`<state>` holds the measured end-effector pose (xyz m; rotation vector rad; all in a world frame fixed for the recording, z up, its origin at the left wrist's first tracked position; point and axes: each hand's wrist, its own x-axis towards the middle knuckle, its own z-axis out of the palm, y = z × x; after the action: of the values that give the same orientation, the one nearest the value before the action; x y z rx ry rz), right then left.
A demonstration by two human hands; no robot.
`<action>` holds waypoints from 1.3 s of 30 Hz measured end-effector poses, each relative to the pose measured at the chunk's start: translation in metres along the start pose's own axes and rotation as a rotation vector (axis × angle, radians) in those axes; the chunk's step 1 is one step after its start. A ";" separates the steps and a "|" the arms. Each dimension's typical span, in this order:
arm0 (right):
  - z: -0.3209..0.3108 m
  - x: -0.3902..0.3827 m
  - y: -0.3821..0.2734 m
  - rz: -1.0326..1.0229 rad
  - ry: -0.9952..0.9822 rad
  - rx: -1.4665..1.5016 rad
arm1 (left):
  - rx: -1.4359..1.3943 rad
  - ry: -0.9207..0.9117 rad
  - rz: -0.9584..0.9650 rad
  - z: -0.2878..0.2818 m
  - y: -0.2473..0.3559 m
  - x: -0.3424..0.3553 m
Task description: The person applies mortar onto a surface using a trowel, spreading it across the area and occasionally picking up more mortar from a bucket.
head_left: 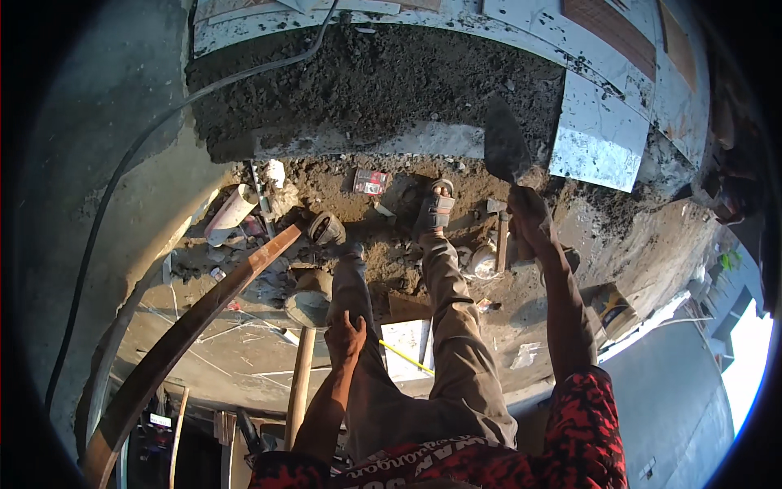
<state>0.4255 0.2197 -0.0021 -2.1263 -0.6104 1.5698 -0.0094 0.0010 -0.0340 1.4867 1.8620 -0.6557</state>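
My right hand [529,218] is closed round the handle of a trowel [505,143], whose dark pointed blade reaches to the near edge of a bed of dark wet mortar [366,81]. White tiles [599,126] lie just to the right of the blade. My left hand [345,336] rests on my left knee, its fingers apart and nothing in it. A hammer [498,232] with a wooden handle stands between my right foot and right forearm.
A long wooden plank [187,342] slants up from the lower left. A grey cable [155,130] crosses the wall and mortar. Beside my left leg sits a bucket [309,303]. A small red box [371,182] lies on the rubble ahead of my feet.
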 end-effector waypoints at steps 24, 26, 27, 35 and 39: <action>0.186 0.141 -0.080 -0.670 0.460 -0.747 | -0.060 -0.026 0.029 0.010 -0.028 -0.007; 0.169 0.172 -0.101 -0.729 0.473 -0.844 | -0.093 -0.071 0.016 0.008 -0.022 -0.006; 0.163 0.187 -0.109 -0.768 0.470 -0.887 | -0.124 -0.108 0.003 0.007 -0.017 -0.005; 0.163 0.189 -0.109 -1.019 0.295 -0.926 | -0.062 0.064 0.083 0.003 -0.029 -0.010; 0.145 0.225 -0.132 -1.029 0.459 -0.897 | -0.107 -0.040 0.076 0.004 -0.009 -0.006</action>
<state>0.3334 0.4682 -0.1391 -1.9410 -2.0412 0.2098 -0.0171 -0.0078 -0.0317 1.4565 1.7737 -0.5373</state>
